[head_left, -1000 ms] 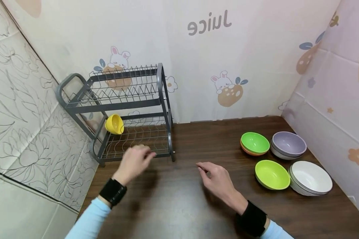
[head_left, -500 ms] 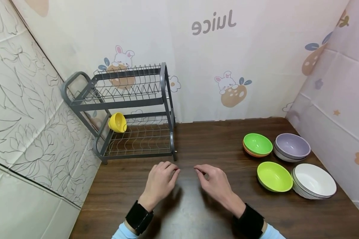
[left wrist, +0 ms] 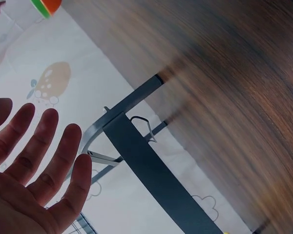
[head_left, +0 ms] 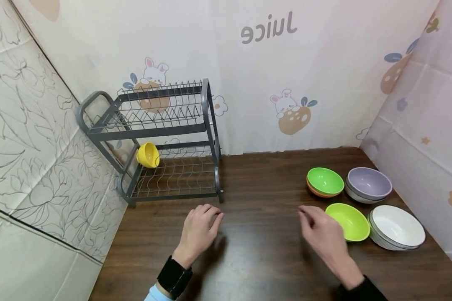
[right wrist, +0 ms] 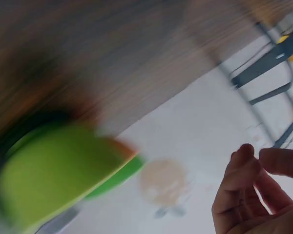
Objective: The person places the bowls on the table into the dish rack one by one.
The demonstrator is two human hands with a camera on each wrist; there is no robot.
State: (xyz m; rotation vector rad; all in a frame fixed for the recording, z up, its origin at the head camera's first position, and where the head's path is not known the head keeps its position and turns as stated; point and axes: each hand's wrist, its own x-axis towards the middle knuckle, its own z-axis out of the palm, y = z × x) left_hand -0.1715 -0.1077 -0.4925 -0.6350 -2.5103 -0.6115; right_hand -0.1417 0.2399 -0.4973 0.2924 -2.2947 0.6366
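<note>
My left hand (head_left: 198,230) hovers over the table in front of the dish rack (head_left: 154,134), fingers loosely bent and holding nothing. In the left wrist view its fingers (left wrist: 63,161) are spread and relaxed beside the rack's dark frame. My right hand (head_left: 325,235) is beside the lime-green bowl (head_left: 349,221) and overlaps its left edge in the head view. The right wrist view has the right hand's fingers (right wrist: 237,185) softly curled with nothing between them, and the lime bowl blurred. A yellow bowl (head_left: 148,155) leans on the rack's lower tier at the left.
A green bowl (head_left: 325,180) sits in an orange one behind the lime bowl. To its right are a purple bowl (head_left: 369,183) on a pale one and a stack of white bowls (head_left: 398,225). Patterned cloth walls (head_left: 248,83) bound the wooden table (head_left: 256,259) at back and sides.
My left hand came away from the rack to the right and nearer me, then stayed almost still. My right hand has moved right, up to the lime-green bowl. The bowls have not moved.
</note>
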